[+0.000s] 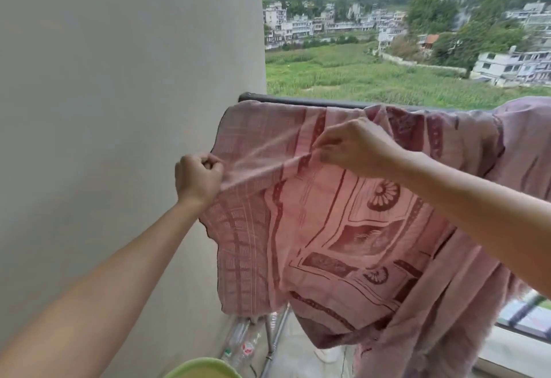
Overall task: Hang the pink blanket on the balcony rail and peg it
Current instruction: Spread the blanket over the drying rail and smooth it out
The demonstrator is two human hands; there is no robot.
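While the pink blanket drapes over the rail, we hold one fold taut left to right: left grip fisted on its near end, right grip pinching it closer to the rail.

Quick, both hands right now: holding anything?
Left hand: closed, gripping a fold of the pink patterned cloth blanket.
Right hand: closed, pinching the same blanket.
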